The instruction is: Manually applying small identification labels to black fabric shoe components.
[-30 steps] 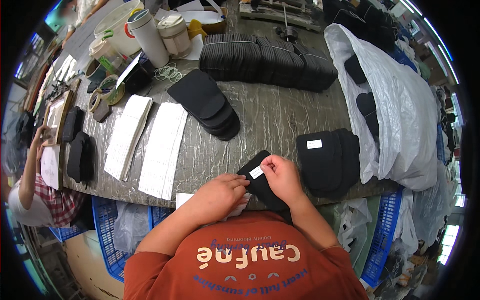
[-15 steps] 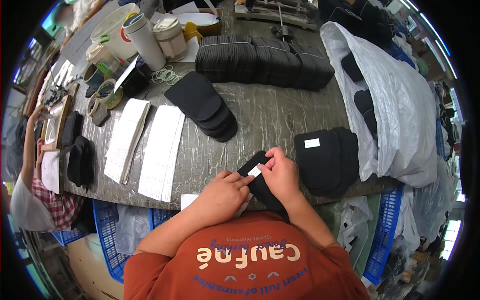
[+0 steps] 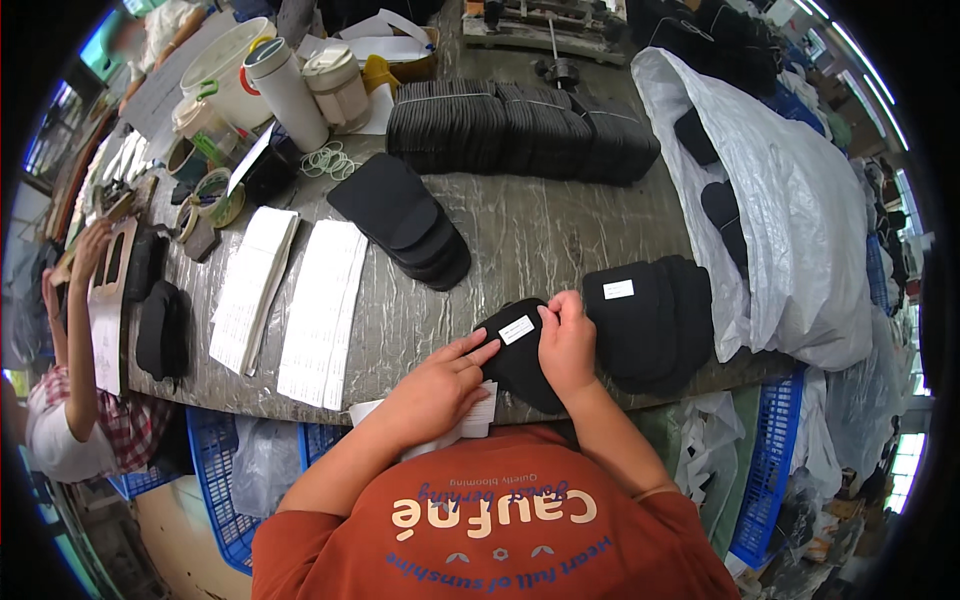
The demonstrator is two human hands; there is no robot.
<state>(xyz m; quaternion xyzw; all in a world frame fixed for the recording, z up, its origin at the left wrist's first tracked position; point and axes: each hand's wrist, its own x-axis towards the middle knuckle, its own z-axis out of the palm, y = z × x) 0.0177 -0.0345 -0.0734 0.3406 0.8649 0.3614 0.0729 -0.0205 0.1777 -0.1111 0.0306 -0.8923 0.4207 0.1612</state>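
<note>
In front of me lies a black pad [image 3: 522, 368] with rounded ends and a small white label [image 3: 517, 330] on its upper part. My right hand [image 3: 567, 345] is closed in a pinch at the pad's right edge, beside the label. My left hand [image 3: 440, 390] has its fingertips at the pad's left edge, while its other fingers curl over a printed white label sheet [image 3: 484, 408]. Part of the sheet is hidden by the hand. Just right of my right hand, a fanned pile of black pads [image 3: 645, 330] carries another white label [image 3: 619, 289] on top.
Two stacks of printed white strips [image 3: 322, 315] lie left, below more black pads [image 3: 385, 200]. A long bundled row of black pieces [image 3: 520, 130] stands at the back. A white sack [image 3: 800, 220] fills the right side. Blue crates [image 3: 215, 480] sit below the edge; a co-worker's arm [image 3: 78, 340] is far left.
The pad has turned and its label now lies flat in full view. My right hand has moved off the label to the pad's edge; my left fingers have drawn back slightly left.
</note>
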